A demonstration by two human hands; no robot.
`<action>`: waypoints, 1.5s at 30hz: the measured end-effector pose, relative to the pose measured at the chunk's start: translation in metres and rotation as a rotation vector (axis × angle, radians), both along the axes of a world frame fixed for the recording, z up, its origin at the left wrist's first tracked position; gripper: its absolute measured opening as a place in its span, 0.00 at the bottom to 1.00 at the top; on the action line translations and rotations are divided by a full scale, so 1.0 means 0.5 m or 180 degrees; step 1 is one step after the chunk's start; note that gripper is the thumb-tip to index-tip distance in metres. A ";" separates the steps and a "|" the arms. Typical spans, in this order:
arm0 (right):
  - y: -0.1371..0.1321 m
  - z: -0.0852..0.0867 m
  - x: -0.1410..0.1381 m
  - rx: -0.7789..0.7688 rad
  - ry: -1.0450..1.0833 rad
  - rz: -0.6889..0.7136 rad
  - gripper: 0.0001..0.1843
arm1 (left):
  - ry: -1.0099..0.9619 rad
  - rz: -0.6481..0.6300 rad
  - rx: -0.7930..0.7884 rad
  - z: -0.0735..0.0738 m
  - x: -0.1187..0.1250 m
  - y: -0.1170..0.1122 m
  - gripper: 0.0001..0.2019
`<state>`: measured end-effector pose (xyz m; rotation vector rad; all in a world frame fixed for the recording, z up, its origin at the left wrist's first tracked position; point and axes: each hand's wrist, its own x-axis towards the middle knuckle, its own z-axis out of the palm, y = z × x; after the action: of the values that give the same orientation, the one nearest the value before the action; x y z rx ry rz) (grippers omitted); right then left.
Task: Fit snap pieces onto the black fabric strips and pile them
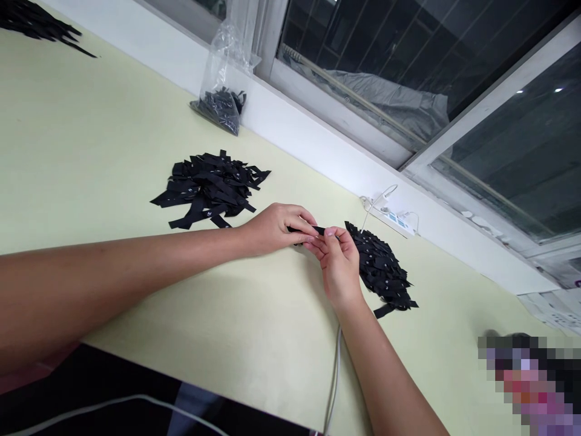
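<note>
My left hand (284,227) and my right hand (339,260) meet over the middle of the table. Between them stretches a short black fabric strip (320,230), pinched in the fingers of both. Part of the strip is hidden by the fingers. Beyond my left wrist lies a loose pile of black strips (213,184), some with small white marks. Just right of my right hand is a second pile of similar black strips (381,266), with one strip sticking out at its near end.
A clear plastic bag (222,91) with black pieces stands by the wall. More black strips (34,21) lie far left. A power strip (393,218) sits against the ledge. A white cable (336,375) crosses the pale table (218,327). A blurred-out shape (531,381) is at lower right.
</note>
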<state>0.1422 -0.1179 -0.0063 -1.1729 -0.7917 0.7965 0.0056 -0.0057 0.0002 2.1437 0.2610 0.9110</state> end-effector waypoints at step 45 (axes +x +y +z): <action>-0.006 -0.009 0.011 0.0025 0.0021 0.0045 0.16 | -0.0178 0.0156 0.0094 -0.002 -0.002 -0.005 0.02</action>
<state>0.1475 -0.1212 -0.0106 -1.1583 -0.7978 0.8077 0.0043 -0.0080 -0.0008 2.1433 0.2747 1.0071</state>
